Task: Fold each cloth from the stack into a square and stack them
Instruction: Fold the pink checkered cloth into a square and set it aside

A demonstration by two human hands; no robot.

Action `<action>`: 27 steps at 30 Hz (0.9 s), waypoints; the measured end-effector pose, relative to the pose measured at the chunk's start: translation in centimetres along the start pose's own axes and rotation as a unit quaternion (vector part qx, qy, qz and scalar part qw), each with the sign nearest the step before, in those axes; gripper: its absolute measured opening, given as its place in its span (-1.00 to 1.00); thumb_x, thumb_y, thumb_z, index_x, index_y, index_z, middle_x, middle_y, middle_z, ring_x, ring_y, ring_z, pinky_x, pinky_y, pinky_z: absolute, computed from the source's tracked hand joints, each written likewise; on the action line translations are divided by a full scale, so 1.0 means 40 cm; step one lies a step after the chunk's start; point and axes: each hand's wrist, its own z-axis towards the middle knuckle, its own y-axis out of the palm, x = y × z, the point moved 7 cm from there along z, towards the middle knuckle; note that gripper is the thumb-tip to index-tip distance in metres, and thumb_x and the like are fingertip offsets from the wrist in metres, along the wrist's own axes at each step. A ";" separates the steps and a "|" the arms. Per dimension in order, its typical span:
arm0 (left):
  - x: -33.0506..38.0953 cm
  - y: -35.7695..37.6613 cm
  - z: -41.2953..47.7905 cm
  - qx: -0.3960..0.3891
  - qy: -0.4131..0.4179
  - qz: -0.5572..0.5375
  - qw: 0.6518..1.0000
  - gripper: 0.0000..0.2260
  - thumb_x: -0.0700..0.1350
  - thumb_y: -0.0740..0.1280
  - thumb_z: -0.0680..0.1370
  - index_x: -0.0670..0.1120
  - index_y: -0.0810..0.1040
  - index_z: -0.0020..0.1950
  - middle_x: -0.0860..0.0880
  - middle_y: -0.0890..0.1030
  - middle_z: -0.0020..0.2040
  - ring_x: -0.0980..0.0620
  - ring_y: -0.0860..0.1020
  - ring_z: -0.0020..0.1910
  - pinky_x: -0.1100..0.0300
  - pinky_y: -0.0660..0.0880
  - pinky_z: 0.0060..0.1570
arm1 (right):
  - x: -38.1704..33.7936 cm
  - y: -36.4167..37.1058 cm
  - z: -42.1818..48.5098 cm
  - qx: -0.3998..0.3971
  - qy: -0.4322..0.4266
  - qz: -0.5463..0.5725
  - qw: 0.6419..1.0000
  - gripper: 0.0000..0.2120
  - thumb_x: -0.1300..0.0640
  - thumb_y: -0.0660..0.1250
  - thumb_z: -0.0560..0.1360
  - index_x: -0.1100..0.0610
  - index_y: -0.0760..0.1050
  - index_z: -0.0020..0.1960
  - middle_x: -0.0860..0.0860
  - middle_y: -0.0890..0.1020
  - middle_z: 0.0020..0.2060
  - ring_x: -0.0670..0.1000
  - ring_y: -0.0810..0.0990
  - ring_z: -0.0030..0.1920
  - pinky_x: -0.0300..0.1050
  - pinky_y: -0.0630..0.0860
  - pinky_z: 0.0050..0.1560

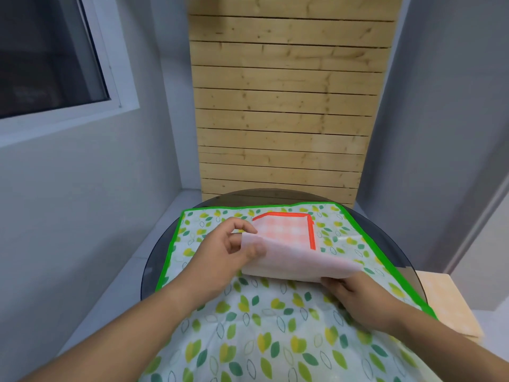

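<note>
Head view shows the left hand (234,245) pinching the near-left corner of a pink checked cloth (289,230) between thumb and forefinger, its other fingers loosely curled. The right hand (355,295) pinches the near-right corner, thumb on top. Between the two hands the near half of the cloth is lifted and turned so its pale underside faces up. Beyond the hands the far half lies flat, its red border showing along the far and right edges. To my eye this is a fold in half. To do it well, both corners should travel away together at the same height, land on the two far red corners, and only then be let go, with a flat palm run along the crease. If one hand leads, the red edges will likely end up skewed and the result won't be square. Under the hands lies a leaf-print cloth (261,332) with a green edge; whether it is a cover or another cloth to fold I cannot tell. It rumples towards the person. Beyond the fingertips there is flat cloth before the far green edge, and the round dark tabletop (158,255) curves away just outside the left hand. A pale yellow surface (446,299) sits lower, beyond the right hand.
</note>
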 end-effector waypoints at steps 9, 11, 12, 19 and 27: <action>-0.144 0.011 0.031 -0.003 -0.089 0.146 0.985 -0.85 -0.13 0.44 0.56 0.05 0.68 0.11 0.16 0.73 -0.02 0.20 0.67 -0.03 0.12 0.59 0.15 | 0.007 -0.011 0.025 0.069 0.069 0.101 0.990 -0.82 0.05 0.18 0.64 -0.02 0.49 -0.10 -0.08 0.55 -0.30 -0.08 0.48 -0.37 -0.26 0.49 -0.36; -0.157 0.011 0.040 0.008 -0.111 0.117 0.987 -0.88 -0.12 0.45 0.56 0.02 0.69 0.08 0.09 0.74 -0.05 0.13 0.69 -0.04 0.08 0.60 0.15 | 0.011 -0.009 0.033 0.075 0.095 0.137 0.983 -0.77 0.03 0.20 0.63 0.13 0.46 -0.12 0.01 0.44 -0.41 -0.06 0.38 -0.48 -0.12 0.45 -0.47; -0.163 0.011 0.044 0.013 -0.123 0.104 0.987 -0.90 -0.11 0.45 0.56 0.01 0.69 0.07 0.04 0.75 -0.08 0.08 0.70 -0.06 0.06 0.60 0.14 | 0.015 -0.011 0.039 0.081 0.105 0.147 0.980 -0.75 0.02 0.21 0.63 0.17 0.46 -0.11 0.02 0.42 -0.43 -0.04 0.36 -0.50 -0.11 0.44 -0.49; -0.166 -0.003 0.052 0.093 -0.168 0.139 0.971 -0.75 -0.03 0.53 0.48 0.05 0.50 0.04 -0.04 0.71 -0.16 0.03 0.67 -0.19 0.22 0.49 -0.22 | 0.026 -0.027 0.067 0.137 0.138 0.164 0.967 -0.74 0.05 0.32 0.58 -0.02 0.38 0.24 0.02 0.43 -0.43 -0.01 0.48 -0.49 -0.18 0.47 -0.50; -0.149 0.034 0.020 -0.004 -0.179 0.260 0.949 -0.92 -0.02 0.46 0.53 0.09 0.59 -0.02 -0.06 0.63 -0.18 0.06 0.62 -0.21 0.19 0.48 -0.19 | 0.021 -0.016 0.021 0.073 0.135 0.019 0.988 -0.87 0.01 0.39 0.52 -0.08 0.45 0.01 -0.06 0.49 -0.42 -0.09 0.48 -0.54 -0.23 0.45 -0.47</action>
